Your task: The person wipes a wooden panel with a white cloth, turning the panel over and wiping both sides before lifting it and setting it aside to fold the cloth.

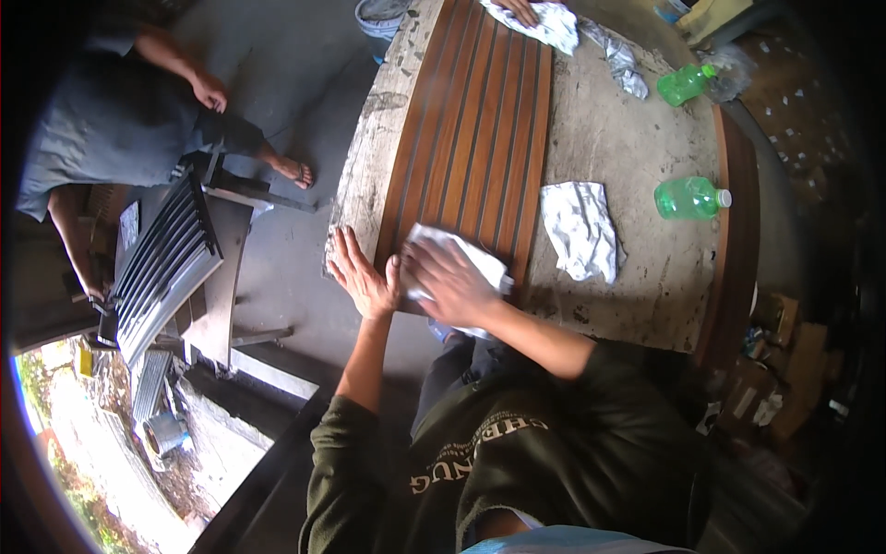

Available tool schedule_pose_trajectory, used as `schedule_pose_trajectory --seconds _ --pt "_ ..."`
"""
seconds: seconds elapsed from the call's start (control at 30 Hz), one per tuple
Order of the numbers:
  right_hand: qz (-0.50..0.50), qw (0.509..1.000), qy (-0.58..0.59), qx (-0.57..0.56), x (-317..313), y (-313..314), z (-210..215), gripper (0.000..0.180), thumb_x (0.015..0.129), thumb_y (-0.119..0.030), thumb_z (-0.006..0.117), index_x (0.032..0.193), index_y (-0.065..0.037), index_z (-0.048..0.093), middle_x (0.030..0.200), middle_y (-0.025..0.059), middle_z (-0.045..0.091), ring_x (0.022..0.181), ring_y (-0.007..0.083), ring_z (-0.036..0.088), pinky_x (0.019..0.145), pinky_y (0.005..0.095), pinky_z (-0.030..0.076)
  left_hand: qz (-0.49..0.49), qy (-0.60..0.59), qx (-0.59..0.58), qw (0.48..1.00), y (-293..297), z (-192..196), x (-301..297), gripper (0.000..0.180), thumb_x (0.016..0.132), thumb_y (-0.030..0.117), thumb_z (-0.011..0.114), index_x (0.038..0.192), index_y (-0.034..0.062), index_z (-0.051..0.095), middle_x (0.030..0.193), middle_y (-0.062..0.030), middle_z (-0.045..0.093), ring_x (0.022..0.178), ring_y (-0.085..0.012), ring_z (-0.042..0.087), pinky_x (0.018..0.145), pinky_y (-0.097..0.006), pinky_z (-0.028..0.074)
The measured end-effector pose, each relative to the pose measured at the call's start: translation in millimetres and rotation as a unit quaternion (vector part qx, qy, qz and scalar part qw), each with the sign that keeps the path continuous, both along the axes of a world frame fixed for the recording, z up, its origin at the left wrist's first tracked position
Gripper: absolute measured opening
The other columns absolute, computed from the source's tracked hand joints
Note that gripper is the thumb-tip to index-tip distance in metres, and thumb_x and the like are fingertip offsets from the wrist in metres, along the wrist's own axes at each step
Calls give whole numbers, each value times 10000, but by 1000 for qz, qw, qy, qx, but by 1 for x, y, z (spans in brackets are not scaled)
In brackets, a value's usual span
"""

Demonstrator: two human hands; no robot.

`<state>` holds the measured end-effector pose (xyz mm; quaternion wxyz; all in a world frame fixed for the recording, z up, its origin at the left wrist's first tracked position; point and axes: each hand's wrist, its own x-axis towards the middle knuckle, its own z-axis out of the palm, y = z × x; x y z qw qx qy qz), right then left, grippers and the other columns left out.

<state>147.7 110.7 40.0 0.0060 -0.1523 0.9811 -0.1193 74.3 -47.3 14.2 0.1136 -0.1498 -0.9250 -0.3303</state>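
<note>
A long brown slatted wooden panel with dark grooves lies along the table. My right hand, slightly blurred, holds a folded white cloth down against the panel's near end. My left hand is flat with its fingers spread, at the table's near left corner beside the panel's edge. Nothing shows in it. A second, crumpled white cloth lies on the table to the right of the panel. At the far end, another person's hand rests on a white cloth over the panel.
Two green plastic bottles, one upper and one lower, lie at the table's right side, near a crumpled grey cloth. On the left a person works beside a dark slatted panel. A bucket stands beyond the table.
</note>
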Motion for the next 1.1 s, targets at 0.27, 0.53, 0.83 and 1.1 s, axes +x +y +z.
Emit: schedule_pose_trajectory --seconds 0.27,0.53,0.83,1.1 --pt "-325 933 134 72 -86 168 -15 593 865 -365 451 1388 -98 368 1465 129 307 1368 325 235 1093 554 175 -30 16 -21 999 10 3 -6 892 829 650 428 1439 32 228 1462 -213 260 1368 -360 223 1091 -551 83" --pt "-108 994 17 -7 54 30 -7 741 721 -337 535 1414 -152 347 1466 94 316 1375 291 242 1123 549 113 -30 4 -63 998 3 -1 -8 872 829 654 427 1448 75 220 1474 -191 249 1380 -337 209 1096 -548 83" --pt "-265 960 58 73 -38 130 -26 627 897 -334 395 1446 -85 223 1515 117 195 1400 298 152 1140 488 102 -49 10 -75 996 4 -9 -10 839 843 629 431 1443 75 236 1464 -181 273 1372 -333 228 1092 -540 96" --pt "-53 997 -36 -51 65 30 -7 670 819 -290 423 1441 -107 256 1523 82 190 1408 269 147 1148 479 86 -46 2 -97 994 3 -11 -14 798 867 587 432 1439 64 243 1470 -166 273 1373 -322 232 1098 -530 91"
